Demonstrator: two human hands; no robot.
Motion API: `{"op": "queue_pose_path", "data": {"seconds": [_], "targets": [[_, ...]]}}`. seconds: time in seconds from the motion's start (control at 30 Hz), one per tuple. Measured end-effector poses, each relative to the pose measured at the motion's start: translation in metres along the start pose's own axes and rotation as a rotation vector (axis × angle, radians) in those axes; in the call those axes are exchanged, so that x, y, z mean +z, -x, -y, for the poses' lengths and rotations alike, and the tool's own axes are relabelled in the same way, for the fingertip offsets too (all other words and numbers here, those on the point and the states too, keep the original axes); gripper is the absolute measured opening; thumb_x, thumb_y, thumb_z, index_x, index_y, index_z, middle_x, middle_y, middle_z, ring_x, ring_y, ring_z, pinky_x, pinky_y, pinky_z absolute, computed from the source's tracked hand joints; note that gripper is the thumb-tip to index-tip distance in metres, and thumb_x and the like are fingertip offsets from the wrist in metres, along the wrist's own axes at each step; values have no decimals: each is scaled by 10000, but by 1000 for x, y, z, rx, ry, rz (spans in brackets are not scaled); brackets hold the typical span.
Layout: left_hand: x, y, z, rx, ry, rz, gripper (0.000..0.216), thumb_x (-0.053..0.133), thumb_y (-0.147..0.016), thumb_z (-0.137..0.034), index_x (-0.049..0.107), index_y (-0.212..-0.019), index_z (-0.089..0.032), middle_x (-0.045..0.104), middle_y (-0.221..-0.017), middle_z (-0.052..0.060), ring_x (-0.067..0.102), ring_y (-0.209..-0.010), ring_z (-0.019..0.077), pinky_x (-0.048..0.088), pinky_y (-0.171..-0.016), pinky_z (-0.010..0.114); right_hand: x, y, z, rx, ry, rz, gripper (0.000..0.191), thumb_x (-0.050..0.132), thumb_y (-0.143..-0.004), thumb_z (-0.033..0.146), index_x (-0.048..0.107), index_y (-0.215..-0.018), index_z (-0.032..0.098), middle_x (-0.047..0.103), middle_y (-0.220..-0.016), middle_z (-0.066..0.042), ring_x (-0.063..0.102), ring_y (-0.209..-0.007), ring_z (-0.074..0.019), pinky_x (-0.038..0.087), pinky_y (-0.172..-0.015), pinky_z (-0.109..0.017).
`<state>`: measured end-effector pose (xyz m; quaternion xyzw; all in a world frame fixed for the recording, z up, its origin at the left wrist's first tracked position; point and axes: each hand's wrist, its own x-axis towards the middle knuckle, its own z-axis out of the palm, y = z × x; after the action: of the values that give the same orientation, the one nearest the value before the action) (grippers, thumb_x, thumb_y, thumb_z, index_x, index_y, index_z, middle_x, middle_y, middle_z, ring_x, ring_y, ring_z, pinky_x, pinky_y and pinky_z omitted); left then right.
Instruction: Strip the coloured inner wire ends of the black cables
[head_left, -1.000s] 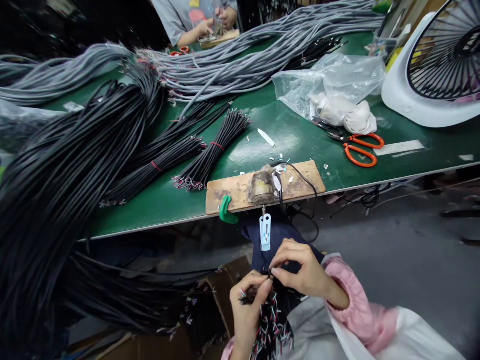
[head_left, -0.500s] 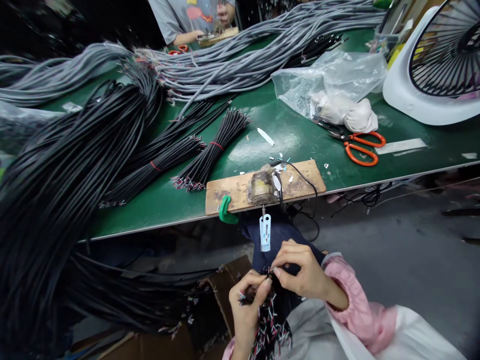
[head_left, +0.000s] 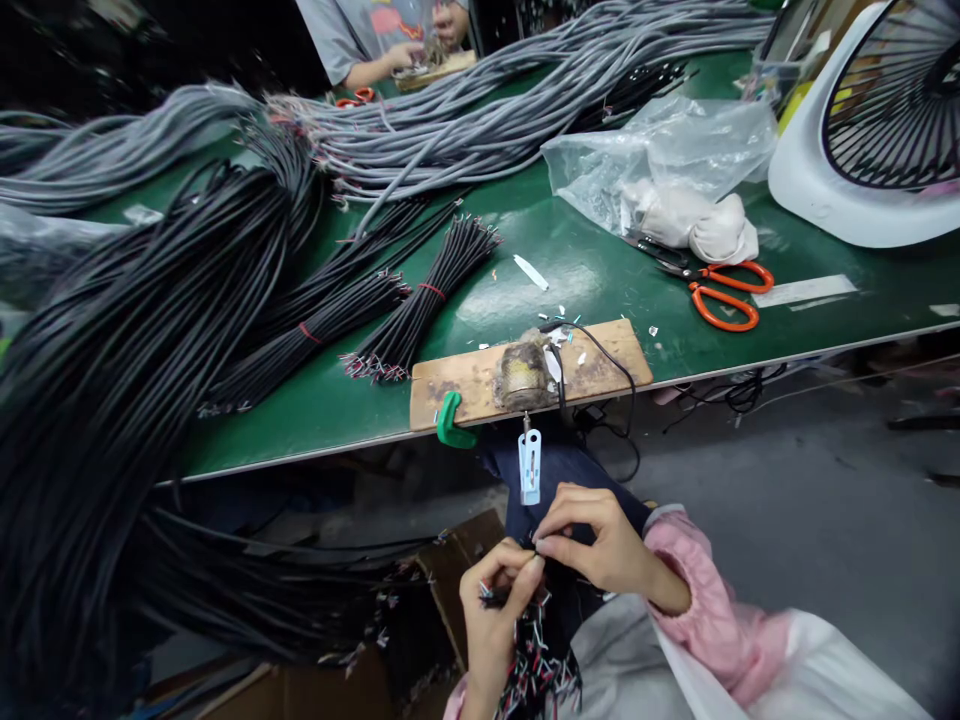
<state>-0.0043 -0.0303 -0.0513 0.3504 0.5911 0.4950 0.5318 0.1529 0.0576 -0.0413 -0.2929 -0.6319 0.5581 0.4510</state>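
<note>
My left hand (head_left: pixel 491 620) is closed around a bunch of black cables (head_left: pixel 540 660) whose stripped ends show red, white and green wires. My right hand (head_left: pixel 600 545) pinches the tip of one of these wires just above the bunch. Both hands are low, below the table edge, over my lap. Right above them a small blue-white blade tool (head_left: pixel 529 465) hangs from a wooden board (head_left: pixel 465 385) that a green clamp (head_left: pixel 450 420) fixes to the green table (head_left: pixel 585 270).
Large heaps of black cables (head_left: pixel 150 330) and grey cables (head_left: pixel 465 120) cover the table's left and back. Tied black bundles (head_left: pixel 420 305), orange scissors (head_left: pixel 720 295), a plastic bag (head_left: pixel 667 170) and a white fan (head_left: pixel 870 130) lie there too. Another person (head_left: pixel 375 40) works across the table. A cardboard box (head_left: pixel 457 560) sits below.
My right hand's pinch has shifted slightly left and down along the wire tips. The left hand keeps its hold on the bunch. The person opposite has moved their hands.
</note>
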Motion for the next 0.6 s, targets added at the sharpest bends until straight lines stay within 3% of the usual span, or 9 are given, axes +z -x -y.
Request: {"op": "queue_pose_path", "data": {"seconds": [0.17,0.37,0.5,0.6], "targets": [[8,0,1,11,59,-36,306,737,-848,-392,672,-650,-168,559,-533,-22,509,-461,111,386,-469,210,16,5,-9,51,-147,-108,245,690,-920,328,692,-738,165,629,-686,-33,551,-675,-159,426,-650,-284],[11,-6,-4,46,82,-6,303,759,-820,-439,709,-681,-174,555,-563,-15,554,-506,137,411,-489,227,32,10,-19,336,-670,-88,316,744,-866,453,651,-779,163,543,-728,13,484,-590,-97,391,-563,-222],[7,-13,-20,33,83,43,265,783,-804,-409,729,-676,-183,559,-594,-15,525,-506,126,412,-506,238,27,4,-16,437,-693,-43,371,789,-807,485,647,-754,146,540,-673,24,500,-598,-97,411,-591,-214],[2,-20,-32,61,72,42,286,817,-767,-383,703,-606,-177,559,-581,-14,513,-503,120,411,-519,240,18,-4,-9,384,-555,-11,365,750,-841,491,664,-764,145,579,-692,7,542,-625,-114,441,-607,-229]]}}
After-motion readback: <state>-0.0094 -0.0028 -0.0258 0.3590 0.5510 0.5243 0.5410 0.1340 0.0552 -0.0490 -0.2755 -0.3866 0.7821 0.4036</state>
